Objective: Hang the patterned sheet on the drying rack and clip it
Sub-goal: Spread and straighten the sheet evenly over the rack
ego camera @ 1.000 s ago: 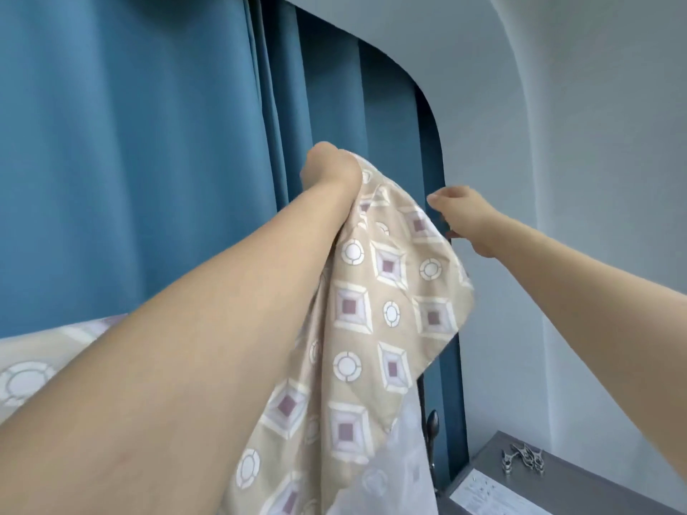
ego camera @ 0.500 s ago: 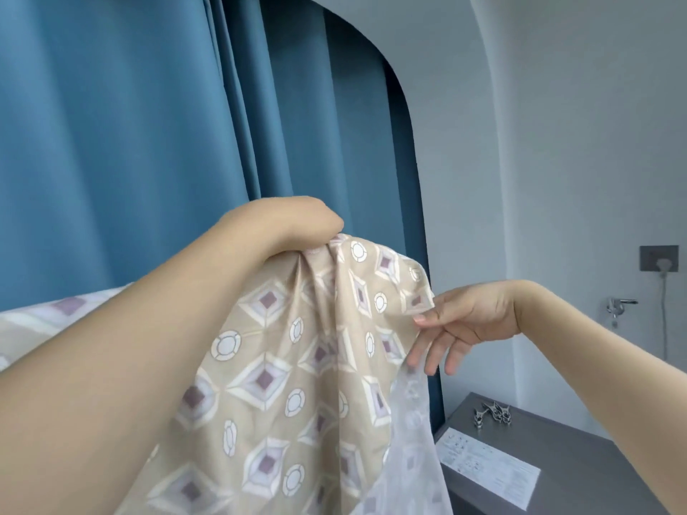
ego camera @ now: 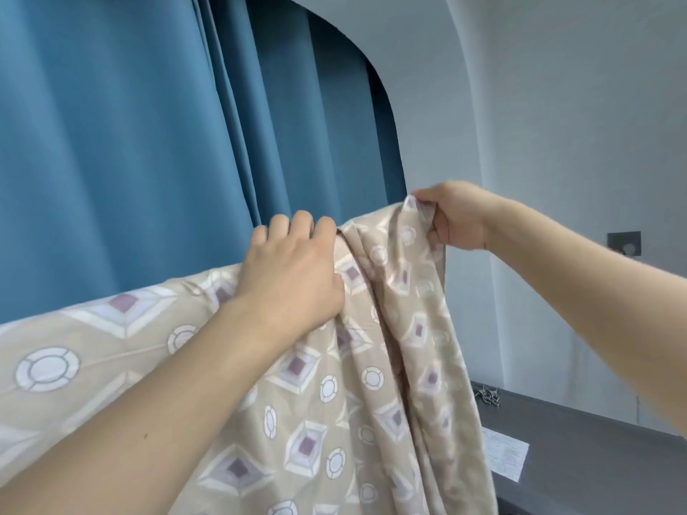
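The sheet (ego camera: 334,395) is tan w/ white rings and purple squares. It is held up in front of a big blue curtain (ego camera: 148,143). No rack can be seen – the cloth hides whatever it hangs on.

Left hand (ego camera: 293,276): fingers curled over the top fold of the sheet, thumb tucked in at the side, grabbing a bunch of cloth. From these fingers the sheet runs down and off to the left, over the arm.

Right hand (ego camera: 457,217): thumb and fingers squeeze the top edge of the sheet, just to the right of the left-hand fingers. Between the 2 hands the edge dips a bit. Under the right fingers the cloth falls in long folds.

Far below the right fingers there is a dark grey table (ego camera: 580,459). On it lie some metal clips (ego camera: 487,395) near the wall (ego camera: 557,124) – and a white paper (ego camera: 506,459), partly hidden by the sheet.
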The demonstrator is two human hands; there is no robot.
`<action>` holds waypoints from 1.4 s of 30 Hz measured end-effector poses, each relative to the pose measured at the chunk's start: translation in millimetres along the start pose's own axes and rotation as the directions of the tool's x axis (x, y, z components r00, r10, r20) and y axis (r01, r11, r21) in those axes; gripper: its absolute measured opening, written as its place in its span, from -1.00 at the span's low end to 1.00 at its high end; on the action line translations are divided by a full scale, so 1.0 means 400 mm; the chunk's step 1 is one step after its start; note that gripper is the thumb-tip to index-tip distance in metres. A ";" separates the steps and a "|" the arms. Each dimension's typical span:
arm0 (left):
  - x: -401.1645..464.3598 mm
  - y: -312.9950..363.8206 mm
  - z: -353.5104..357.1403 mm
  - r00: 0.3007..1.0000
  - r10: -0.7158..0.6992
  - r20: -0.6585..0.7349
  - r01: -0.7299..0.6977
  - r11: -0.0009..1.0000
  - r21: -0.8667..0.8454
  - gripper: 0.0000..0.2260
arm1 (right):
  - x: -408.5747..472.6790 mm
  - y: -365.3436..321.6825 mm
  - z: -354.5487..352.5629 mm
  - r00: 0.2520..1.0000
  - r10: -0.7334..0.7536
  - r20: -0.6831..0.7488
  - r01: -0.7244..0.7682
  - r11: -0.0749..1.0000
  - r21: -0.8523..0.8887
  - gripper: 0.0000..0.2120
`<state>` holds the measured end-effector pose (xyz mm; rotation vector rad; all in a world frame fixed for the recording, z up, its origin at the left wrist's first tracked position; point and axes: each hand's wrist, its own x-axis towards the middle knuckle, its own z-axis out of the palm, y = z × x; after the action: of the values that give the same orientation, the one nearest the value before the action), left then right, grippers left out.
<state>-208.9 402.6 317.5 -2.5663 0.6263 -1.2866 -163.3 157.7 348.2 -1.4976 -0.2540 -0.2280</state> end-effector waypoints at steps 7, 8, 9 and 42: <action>-0.038 0.166 0.015 0.950 -0.154 0.272 0.155 0.988 0.020 -0.49 | 0.186 -0.110 0.030 0.995 -0.024 0.099 0.027 0.999 -0.027 -0.62; -0.021 0.179 0.033 0.948 -0.181 0.261 0.165 0.983 0.081 -0.51 | 0.214 -0.113 0.030 0.997 -0.023 0.069 0.023 1.000 -0.004 -0.61; -0.002 0.185 0.042 0.954 -0.202 0.221 0.170 0.973 0.153 -0.52 | 0.250 -0.109 0.024 0.999 -0.012 0.035 0.011 1.000 0.026 -0.63; 0.288 -0.081 0.091 0.641 -0.295 0.709 0.513 0.852 -0.109 -0.66 | 0.187 0.143 -0.146 0.599 0.734 0.318 -0.198 0.521 -0.830 0.05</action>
<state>-109.4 378.5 389.6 -3.2606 0.0734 -0.2242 -73.3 103.4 313.5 -2.3756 -0.2652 0.8262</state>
